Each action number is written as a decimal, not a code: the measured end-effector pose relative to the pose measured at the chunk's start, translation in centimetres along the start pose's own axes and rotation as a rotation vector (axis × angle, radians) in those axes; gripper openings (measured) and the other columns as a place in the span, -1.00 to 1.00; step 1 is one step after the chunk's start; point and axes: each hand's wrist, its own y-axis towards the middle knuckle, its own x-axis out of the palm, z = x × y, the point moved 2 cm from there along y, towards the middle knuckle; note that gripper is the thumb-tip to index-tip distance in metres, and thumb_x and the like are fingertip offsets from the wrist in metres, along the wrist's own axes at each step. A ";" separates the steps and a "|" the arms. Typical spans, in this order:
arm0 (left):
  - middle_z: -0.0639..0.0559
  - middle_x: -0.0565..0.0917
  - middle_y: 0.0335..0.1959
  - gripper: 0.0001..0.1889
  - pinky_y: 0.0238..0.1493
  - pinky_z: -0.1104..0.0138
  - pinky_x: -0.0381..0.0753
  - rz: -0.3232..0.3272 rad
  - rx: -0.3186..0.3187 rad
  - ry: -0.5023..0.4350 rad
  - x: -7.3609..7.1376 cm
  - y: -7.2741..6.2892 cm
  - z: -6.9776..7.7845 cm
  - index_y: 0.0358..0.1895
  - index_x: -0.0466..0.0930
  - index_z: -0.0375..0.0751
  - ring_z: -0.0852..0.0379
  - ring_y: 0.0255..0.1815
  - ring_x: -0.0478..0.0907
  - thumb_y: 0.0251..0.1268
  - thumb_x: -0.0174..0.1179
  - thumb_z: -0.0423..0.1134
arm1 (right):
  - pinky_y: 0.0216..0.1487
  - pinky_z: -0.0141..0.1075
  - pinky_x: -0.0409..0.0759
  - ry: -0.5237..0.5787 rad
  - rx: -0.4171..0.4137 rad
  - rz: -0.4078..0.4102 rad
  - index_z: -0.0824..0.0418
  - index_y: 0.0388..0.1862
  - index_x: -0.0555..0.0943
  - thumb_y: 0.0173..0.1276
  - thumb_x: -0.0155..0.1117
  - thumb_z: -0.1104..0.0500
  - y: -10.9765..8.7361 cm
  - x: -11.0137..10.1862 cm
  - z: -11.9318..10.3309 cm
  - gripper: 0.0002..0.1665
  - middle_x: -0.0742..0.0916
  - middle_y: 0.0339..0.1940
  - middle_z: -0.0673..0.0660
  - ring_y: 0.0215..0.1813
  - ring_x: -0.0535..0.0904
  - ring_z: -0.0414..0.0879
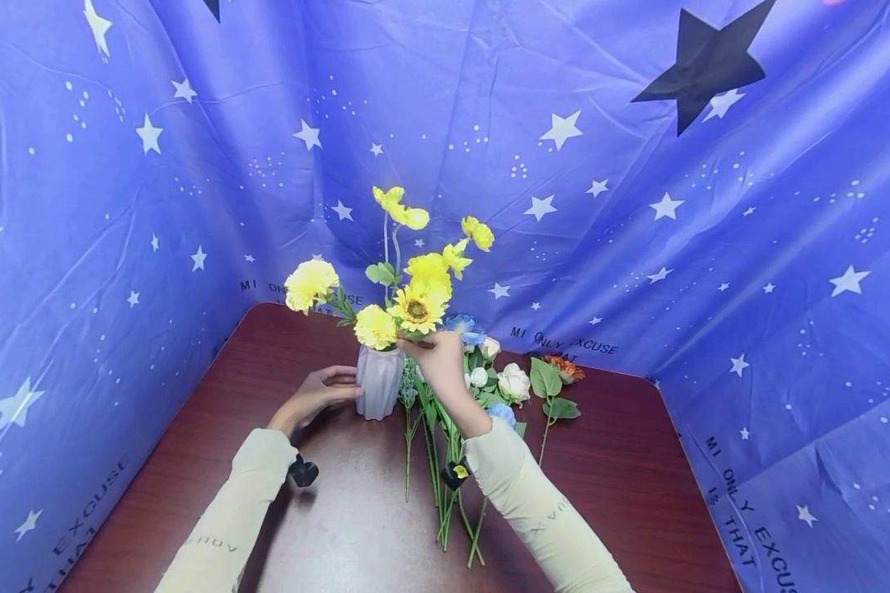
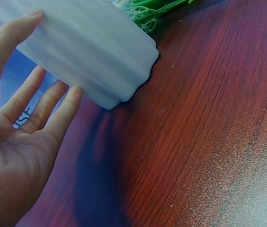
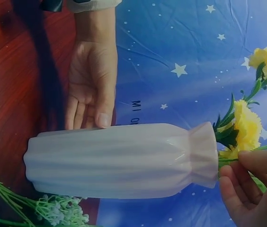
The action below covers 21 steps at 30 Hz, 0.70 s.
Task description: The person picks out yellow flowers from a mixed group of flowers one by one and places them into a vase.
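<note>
A pale, ridged vase (image 1: 378, 387) stands upright on the table, filled with yellow artificial flowers. My left hand (image 1: 315, 397) is at the vase's left side, its extended fingers (image 2: 67, 111) and thumb touching the wall. At the mouth, my right hand (image 1: 445, 362) pinches a thin green flower stem (image 3: 228, 160) between thumb and fingers. Just above that hand sits a yellow sunflower (image 1: 418, 310); which bloom the pinched stem bears I cannot tell. Yellow carnation-like blooms (image 1: 376, 327) lean over the rim on the left. Inside the vase, the stems are hidden.
Right of the vase lie loose flowers: a white rose (image 1: 514, 383), blue blooms (image 1: 466, 328), an orange flower (image 1: 564, 368) and several green stems (image 1: 445, 502). Sprigs of tiny white flowers (image 3: 62, 210) lie close beside the vase. Blue starry cloth (image 1: 445, 123) hangs around the dark red table (image 1: 608, 494).
</note>
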 end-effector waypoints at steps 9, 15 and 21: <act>-0.41 0.55 0.29 -0.32 0.28 0.11 0.65 0.002 -0.010 -0.004 0.2 -0.2 0.2 0.38 0.40 -0.45 0.14 0.10 0.64 0.25 0.43 -0.26 | -0.53 -0.50 0.49 -0.007 -0.010 0.006 0.36 -0.22 0.80 0.21 0.50 0.33 0.0 0.0 -0.1 -0.84 0.82 -0.29 0.34 -0.68 0.42 -0.30; -0.41 0.54 0.30 -0.35 0.29 0.10 0.64 0.010 -0.004 0.002 0.1 -0.2 0.1 0.38 0.40 -0.43 0.15 0.10 0.63 0.27 0.41 -0.27 | -0.11 -0.26 0.79 0.036 -0.013 -0.023 0.40 -0.16 0.78 0.21 0.48 0.39 0.2 -0.1 -0.2 -0.80 0.82 -0.21 0.35 -0.18 0.82 0.12; -0.41 0.54 0.30 -0.34 0.29 0.11 0.64 0.006 -0.005 0.007 0.2 -0.2 0.1 0.38 0.40 -0.43 0.15 0.09 0.63 0.27 0.41 -0.26 | -0.04 -0.17 0.79 0.087 0.012 -0.059 0.43 -0.16 0.77 0.23 0.45 0.40 0.3 -0.6 -0.7 -0.80 0.82 -0.19 0.37 -0.10 0.79 0.23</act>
